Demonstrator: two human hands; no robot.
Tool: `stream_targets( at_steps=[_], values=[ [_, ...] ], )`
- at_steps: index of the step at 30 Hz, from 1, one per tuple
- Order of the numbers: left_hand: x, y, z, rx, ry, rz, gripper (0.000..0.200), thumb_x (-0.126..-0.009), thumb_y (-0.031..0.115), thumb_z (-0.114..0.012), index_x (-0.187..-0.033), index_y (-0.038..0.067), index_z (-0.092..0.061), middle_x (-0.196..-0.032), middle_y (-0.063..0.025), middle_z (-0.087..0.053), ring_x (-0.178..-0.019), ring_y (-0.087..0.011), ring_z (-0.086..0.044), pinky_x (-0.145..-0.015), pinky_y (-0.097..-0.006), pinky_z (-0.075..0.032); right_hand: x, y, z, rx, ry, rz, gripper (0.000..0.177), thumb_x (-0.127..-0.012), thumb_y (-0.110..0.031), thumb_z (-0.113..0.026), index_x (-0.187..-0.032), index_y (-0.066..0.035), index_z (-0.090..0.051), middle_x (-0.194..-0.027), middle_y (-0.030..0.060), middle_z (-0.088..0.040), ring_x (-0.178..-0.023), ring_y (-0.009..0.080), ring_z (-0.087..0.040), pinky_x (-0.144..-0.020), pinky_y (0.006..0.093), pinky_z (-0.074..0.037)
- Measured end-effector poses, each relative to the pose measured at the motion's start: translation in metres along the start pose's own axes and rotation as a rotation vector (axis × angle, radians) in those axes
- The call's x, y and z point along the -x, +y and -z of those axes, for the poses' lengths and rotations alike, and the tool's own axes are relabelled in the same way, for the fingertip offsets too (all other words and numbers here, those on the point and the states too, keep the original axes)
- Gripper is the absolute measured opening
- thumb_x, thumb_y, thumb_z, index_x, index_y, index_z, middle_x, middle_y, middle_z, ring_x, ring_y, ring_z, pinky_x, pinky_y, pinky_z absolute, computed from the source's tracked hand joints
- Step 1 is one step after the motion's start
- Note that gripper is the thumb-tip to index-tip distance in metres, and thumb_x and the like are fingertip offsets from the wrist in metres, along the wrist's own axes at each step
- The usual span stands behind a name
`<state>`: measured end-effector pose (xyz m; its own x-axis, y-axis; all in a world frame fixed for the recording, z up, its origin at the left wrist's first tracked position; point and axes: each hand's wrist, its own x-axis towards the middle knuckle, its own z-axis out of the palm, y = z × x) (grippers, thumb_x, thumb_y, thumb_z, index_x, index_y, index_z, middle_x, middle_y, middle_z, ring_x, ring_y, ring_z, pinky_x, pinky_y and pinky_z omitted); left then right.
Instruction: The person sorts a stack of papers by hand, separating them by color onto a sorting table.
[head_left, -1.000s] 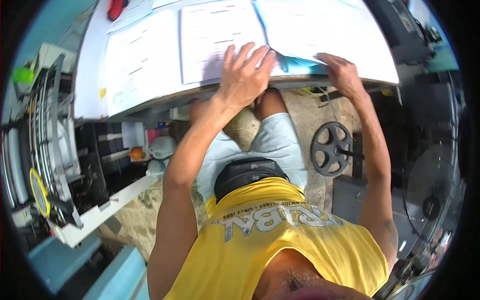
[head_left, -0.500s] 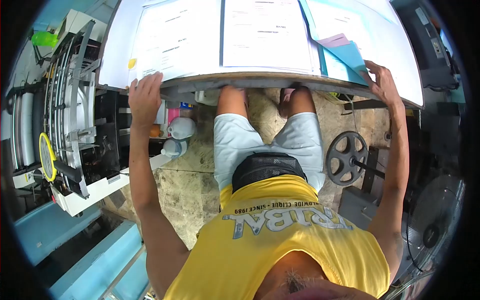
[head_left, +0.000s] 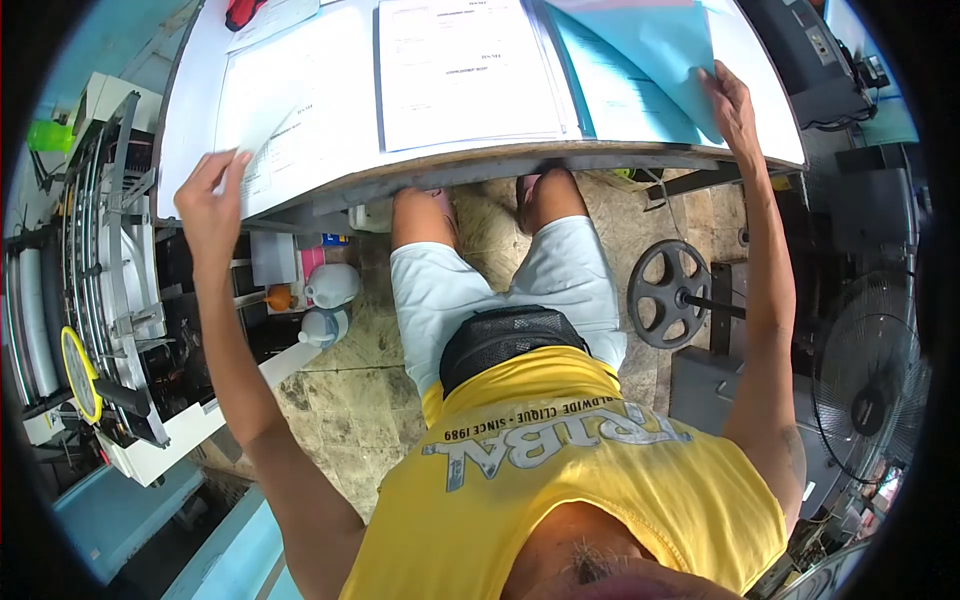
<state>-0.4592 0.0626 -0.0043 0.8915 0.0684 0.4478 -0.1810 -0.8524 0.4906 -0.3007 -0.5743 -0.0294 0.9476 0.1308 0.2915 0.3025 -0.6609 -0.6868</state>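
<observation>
My left hand [head_left: 212, 195] is at the near left of the table, thumb and fingers pinching the corner of a white printed sheet [head_left: 275, 145]; that corner is lifted and bent. My right hand [head_left: 735, 110] grips the right edge of a light blue sheet [head_left: 650, 40], which is raised and curled back to the left. Under it lies a stack of blue printed sheets [head_left: 625, 100]. Between the two hands, a pile of white printed sheets [head_left: 465, 100] lies flat on the table.
The white tabletop [head_left: 185, 130] has a wooden front edge [head_left: 480, 160]. A red and black object [head_left: 243, 12] lies at its far left. A machine with rollers [head_left: 110, 260] stands left, a fan [head_left: 865, 390] right. Plastic jugs [head_left: 330, 285] and a spoked wheel [head_left: 670, 295] are below.
My left hand has gone from resting at the table edge to pinching up a white sheet's corner. My right hand has lifted the blue sheet further. The view has shifted; the pink paper is no longer seen.
</observation>
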Motion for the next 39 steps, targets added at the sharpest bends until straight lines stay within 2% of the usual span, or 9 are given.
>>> stream_targets(
  at_steps=[3,7,11,16,21,24,25,33,39],
  values=[
    [-0.017,0.049,-0.046,0.048,0.023,-0.266,0.013,-0.093,0.001,-0.069,-0.104,-0.001,-0.075,-0.097,-0.0122,-0.075,-0.084,-0.0209,-0.071,-0.078,-0.0312,-0.055,-0.014,0.002,0.002,-0.107,0.035,-0.004,0.036,-0.106,-0.031,-0.058,-0.119,0.001,-0.068,-0.094,0.0065,-0.068,-0.085,0.0141,-0.061,-0.078,0.0314,-0.052],
    [-0.034,0.095,-0.120,-0.173,-0.111,-0.499,0.053,-0.087,-0.006,-0.065,-0.136,0.013,-0.063,-0.104,-0.0109,-0.073,-0.089,-0.0261,-0.071,-0.079,-0.0365,-0.060,-0.026,-0.013,0.003,-0.108,0.103,0.116,0.044,-0.105,-0.035,-0.058,-0.128,0.001,-0.066,-0.096,0.0091,-0.070,-0.087,0.0170,-0.066,-0.077,0.0340,-0.055],
    [-0.033,0.116,-0.164,-0.355,-0.195,-0.728,0.076,-0.083,-0.006,-0.063,-0.151,0.025,-0.050,-0.120,-0.0088,-0.068,-0.093,-0.0258,-0.068,-0.080,-0.0363,-0.063,-0.040,-0.023,0.014,-0.081,0.170,0.068,0.021,-0.098,-0.015,-0.061,-0.111,0.002,-0.066,-0.088,0.0085,-0.069,-0.080,0.0182,-0.064,-0.075,0.0355,-0.053],
    [-0.018,0.106,-0.175,-0.385,-0.359,-0.819,0.043,-0.084,0.002,-0.064,-0.127,-0.002,-0.065,-0.132,-0.0099,-0.063,-0.113,-0.0247,-0.062,-0.088,-0.0342,-0.061,-0.050,-0.062,-0.004,-0.026,0.325,0.192,0.020,-0.102,-0.011,-0.058,-0.107,0.005,-0.066,-0.080,0.0099,-0.066,-0.072,0.0164,-0.056,-0.067,0.0326,-0.048],
    [-0.006,0.095,-0.171,-0.391,-0.268,-0.891,0.040,-0.085,0.005,-0.066,-0.124,-0.002,-0.067,-0.137,-0.0100,-0.062,-0.124,-0.0286,-0.059,-0.098,-0.0387,-0.057,-0.069,-0.102,-0.048,0.377,0.351,0.364,0.023,-0.097,-0.007,-0.060,-0.118,0.002,-0.065,-0.077,0.0278,-0.068,-0.069,0.0405,-0.071,-0.061,0.0472,-0.054],
    [0.000,0.100,-0.171,-0.332,-0.212,-0.836,0.036,-0.085,0.006,-0.068,-0.120,-0.002,-0.070,-0.133,-0.0097,-0.065,-0.123,-0.0300,-0.061,-0.099,-0.0428,-0.056,-0.068,-0.132,-0.090,0.449,0.226,0.528,0.018,-0.089,-0.004,-0.062,-0.107,-0.002,-0.064,-0.083,0.0193,-0.072,-0.068,0.0354,-0.071,-0.060,0.0425,-0.057],
    [0.003,0.100,-0.173,-0.298,-0.193,-0.807,0.035,-0.084,0.006,-0.068,-0.118,-0.002,-0.071,-0.131,-0.0095,-0.066,-0.122,-0.0303,-0.062,-0.099,-0.0444,-0.056,-0.076,-0.112,-0.113,0.577,0.253,0.764,0.033,-0.090,-0.016,-0.065,-0.122,-0.008,-0.068,-0.097,0.0145,-0.075,-0.079,0.0255,-0.074,-0.068,0.0422,-0.060],
    [0.023,0.098,-0.188,-0.276,0.062,-0.818,0.020,-0.083,0.009,-0.073,-0.102,0.004,-0.075,-0.111,-0.0072,-0.073,-0.101,-0.0267,-0.069,-0.090,-0.0461,-0.056,0.005,-0.164,-0.180,0.661,-0.302,0.787,0.028,-0.087,-0.006,-0.058,-0.114,-0.001,-0.061,-0.090,0.0164,-0.075,-0.074,0.0324,-0.075,-0.064,0.0421,-0.060],
    [0.021,0.103,-0.162,-0.401,0.128,-0.741,0.016,-0.083,0.012,-0.078,-0.099,0.008,-0.075,-0.109,-0.0046,-0.072,-0.099,-0.0262,-0.068,-0.085,-0.0460,-0.054,0.031,-0.158,-0.175,0.511,-0.298,0.848,0.028,-0.091,-0.022,-0.064,-0.110,-0.002,-0.060,-0.092,0.0155,-0.072,-0.087,0.0329,-0.074,-0.074,0.0437,-0.059]
  ],
)
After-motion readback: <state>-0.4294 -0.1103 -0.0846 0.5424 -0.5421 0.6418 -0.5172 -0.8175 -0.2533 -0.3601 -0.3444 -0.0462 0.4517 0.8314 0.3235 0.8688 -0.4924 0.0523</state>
